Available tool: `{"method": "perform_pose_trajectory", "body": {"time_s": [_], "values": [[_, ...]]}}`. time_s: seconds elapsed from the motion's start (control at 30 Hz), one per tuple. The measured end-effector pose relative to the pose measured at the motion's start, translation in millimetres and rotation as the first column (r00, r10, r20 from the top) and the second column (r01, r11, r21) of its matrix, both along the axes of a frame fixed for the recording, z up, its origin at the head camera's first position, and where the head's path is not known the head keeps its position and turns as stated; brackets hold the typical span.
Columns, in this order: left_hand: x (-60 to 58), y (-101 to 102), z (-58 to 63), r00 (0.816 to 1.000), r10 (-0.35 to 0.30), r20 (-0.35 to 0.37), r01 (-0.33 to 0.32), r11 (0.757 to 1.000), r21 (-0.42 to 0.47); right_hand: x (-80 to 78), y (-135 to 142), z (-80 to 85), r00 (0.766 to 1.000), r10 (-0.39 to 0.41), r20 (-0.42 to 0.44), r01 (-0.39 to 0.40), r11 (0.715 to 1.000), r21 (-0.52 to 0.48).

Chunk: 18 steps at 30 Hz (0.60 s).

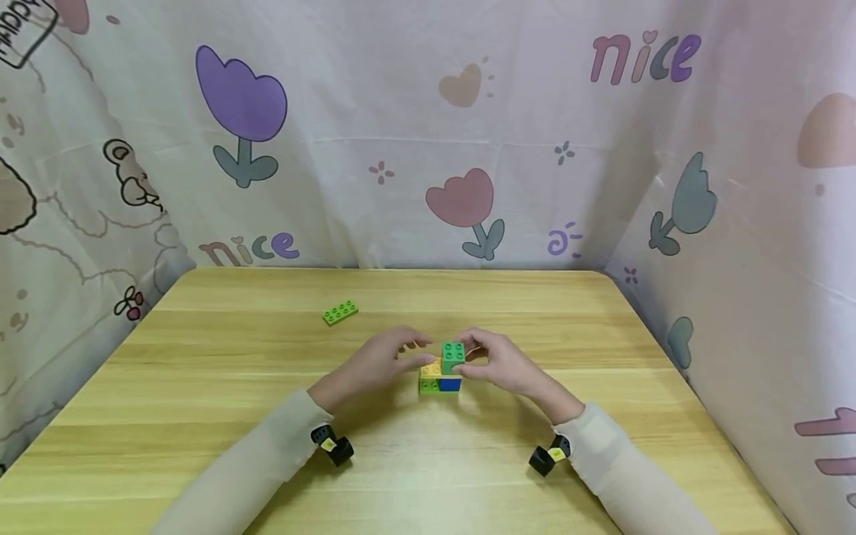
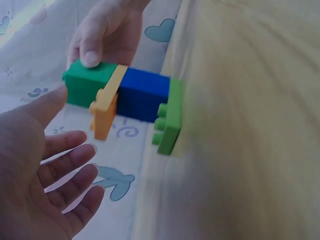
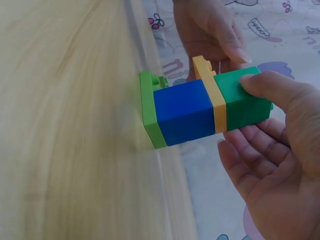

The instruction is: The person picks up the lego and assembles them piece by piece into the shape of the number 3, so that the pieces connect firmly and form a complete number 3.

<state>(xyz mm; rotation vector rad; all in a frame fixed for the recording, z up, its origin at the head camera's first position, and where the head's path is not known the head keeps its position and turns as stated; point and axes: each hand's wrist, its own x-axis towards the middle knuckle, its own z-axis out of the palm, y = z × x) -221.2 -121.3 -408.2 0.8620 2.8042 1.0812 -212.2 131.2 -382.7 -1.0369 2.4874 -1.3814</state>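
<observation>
Brick stack (image 3: 186, 111) runs lime, blue, yellow, green, right grip (image 1: 500, 364) pinching it, left grip (image 1: 376, 363) spread, perhaps touching.

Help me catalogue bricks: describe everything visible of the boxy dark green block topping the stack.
The boxy dark green block looks like smooth plastic, with four round studs on top. It sits upright on the right end of the thin orange-yellow studded plate, above the blue plastic block. The right hand pinches it, thumb on its near side; the left hand is close, contact unclear.
</observation>
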Motion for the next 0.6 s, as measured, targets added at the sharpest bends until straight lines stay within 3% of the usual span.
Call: {"method": "perform_pose_trajectory", "body": {"time_s": [0.1, 0.37, 0.6], "values": [[-4.4, -7, 3.9, 0.999, 0.031, -0.023, -0.031, 0.999, -0.010, 9.4, -3, 13.8, 1.000, 0.001, 0.025, -0.001, 1.000, -0.009], [-19.5, -26, 11.1, 0.986, 0.106, -0.124, -0.114, 0.992, -0.056, 9.8, -3, 11.6, 1.000, -0.013, 0.024, 0.014, 1.000, -0.017], [-33.9, -45, 9.7, 0.979, 0.157, -0.127, -0.166, 0.984, -0.065, 10.1, -4, 10.8, 1.000, -0.017, 0.026, 0.017, 1.000, -0.017]]}}
